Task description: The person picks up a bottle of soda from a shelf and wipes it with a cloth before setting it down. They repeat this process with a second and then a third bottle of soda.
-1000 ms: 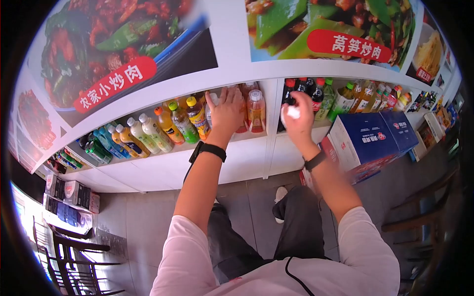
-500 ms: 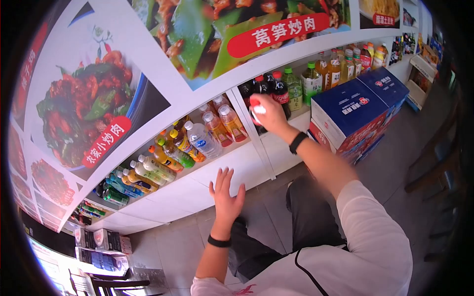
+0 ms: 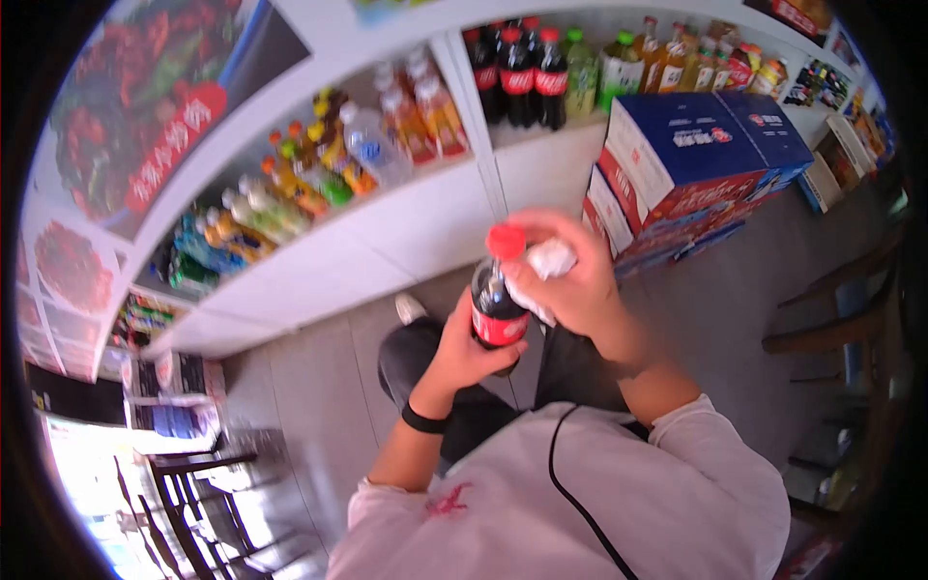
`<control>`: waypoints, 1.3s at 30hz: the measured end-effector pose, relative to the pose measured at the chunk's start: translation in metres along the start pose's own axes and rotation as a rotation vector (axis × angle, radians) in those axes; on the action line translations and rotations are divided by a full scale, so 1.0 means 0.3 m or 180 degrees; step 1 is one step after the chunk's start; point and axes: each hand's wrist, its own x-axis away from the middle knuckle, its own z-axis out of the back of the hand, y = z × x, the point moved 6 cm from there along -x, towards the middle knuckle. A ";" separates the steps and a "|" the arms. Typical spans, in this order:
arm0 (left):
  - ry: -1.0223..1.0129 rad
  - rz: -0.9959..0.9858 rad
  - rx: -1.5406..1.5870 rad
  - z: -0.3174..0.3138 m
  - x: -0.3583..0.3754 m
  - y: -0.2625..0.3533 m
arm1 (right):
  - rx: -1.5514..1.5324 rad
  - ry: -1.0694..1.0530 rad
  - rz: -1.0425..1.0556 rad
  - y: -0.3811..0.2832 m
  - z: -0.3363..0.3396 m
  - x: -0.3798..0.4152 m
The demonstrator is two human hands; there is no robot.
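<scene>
A cola bottle with a red cap and red label is held upright in front of my body. My left hand is wrapped round its lower half, fingers across the label. At the bottle's neck and shoulder, my right hand grips a crumpled white cloth, which lies against the bottle just beneath the cap. Further off, on the shelf, stand several more cola bottles beside green-capped drinks.
Left of the divider, a shelf holds juice and water bottles. Stacked blue and red cartons stand on the floor at the right. Wooden chairs line the right side; a dark chair is at lower left.
My right hand has drawn back from the shelf with the cola bottle, down toward my body. My left hand, earlier spread and holding nothing, has closed round it. The view has tilted down.
</scene>
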 end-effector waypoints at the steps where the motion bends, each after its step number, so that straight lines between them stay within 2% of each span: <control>1: 0.0131 0.0030 0.0219 -0.011 0.024 0.014 | 0.0022 -0.0020 0.0123 -0.017 0.005 0.004; 2: 0.0095 0.0206 0.0342 -0.002 0.051 -0.005 | 0.0038 -0.0029 0.0303 -0.029 0.009 -0.002; 5: 0.0089 0.0068 0.1055 -0.005 0.090 0.039 | -0.2287 0.0327 -0.0337 0.070 0.013 0.006; 6: 0.0145 0.0062 0.1049 -0.007 0.100 0.064 | -0.2264 0.0438 -0.0313 0.060 0.008 0.004; 8: 0.0235 0.0045 0.1042 -0.007 0.117 0.095 | -0.2130 0.0544 -0.0345 0.067 -0.014 0.004; 11: 0.0201 0.0153 0.1104 -0.004 0.152 0.066 | -0.1031 0.0385 -0.0079 0.034 -0.112 0.021; 14: 0.0479 -0.0023 0.1145 0.000 0.156 0.079 | -0.0856 -0.0205 0.0478 -0.011 -0.242 0.096; 16: 0.0812 -0.0145 0.0897 0.025 0.147 0.098 | -0.0642 -0.0229 0.0708 -0.029 -0.229 0.132; 18: 0.0889 0.0014 0.0921 0.059 0.145 0.085 | 0.0254 -0.0886 0.1096 -0.018 -0.244 0.181; 20: 0.0832 -0.0138 0.0961 0.055 0.159 0.064 | 0.0930 -0.0700 0.1282 -0.013 -0.275 0.222; 23: 0.0756 -0.0319 0.0362 0.029 0.157 0.135 | 0.1591 -0.0743 0.1597 -0.058 -0.275 0.177; 25: 0.0764 -0.0346 0.0002 0.017 0.163 0.136 | 0.1643 -0.0727 0.1444 -0.104 -0.248 0.121; 28: 0.0764 -0.0206 0.0292 0.003 0.156 0.153 | 0.1380 -0.0741 0.1047 -0.107 -0.232 0.088; 29: 0.0865 -0.0362 0.0098 0.014 0.152 0.144 | 0.1224 -0.0844 0.0963 -0.100 -0.246 0.074; 31: 0.1174 -0.0287 -0.0716 0.038 0.166 0.122 | 0.1639 -0.1085 0.1592 -0.106 -0.278 0.086; 32: 0.1322 -0.0485 -0.0782 0.048 0.166 0.161 | 0.1592 -0.1198 0.1983 -0.116 -0.306 0.096; 33: 0.1091 0.0009 -0.0765 0.056 0.176 0.124 | 0.1613 -0.1170 0.2056 -0.088 -0.301 0.116; 34: 0.1102 0.0005 -0.0543 0.062 0.176 0.159 | 0.1652 -0.1159 0.2090 -0.043 -0.281 0.127; 35: 0.1371 -0.0692 -0.0779 0.064 0.173 0.166 | 0.1606 -0.1056 0.2039 -0.009 -0.265 0.125; 36: 0.1230 -0.0558 -0.0456 0.059 0.173 0.155 | 0.1650 -0.0925 0.1907 0.029 -0.241 0.128; 38: 0.0931 -0.0694 0.0001 0.031 0.164 0.145 | 0.0690 -0.0138 0.0586 0.163 -0.114 0.136; 39: 0.0758 -0.0684 -0.0025 0.022 0.172 0.150 | 0.0075 -0.0134 0.0307 0.136 -0.127 0.107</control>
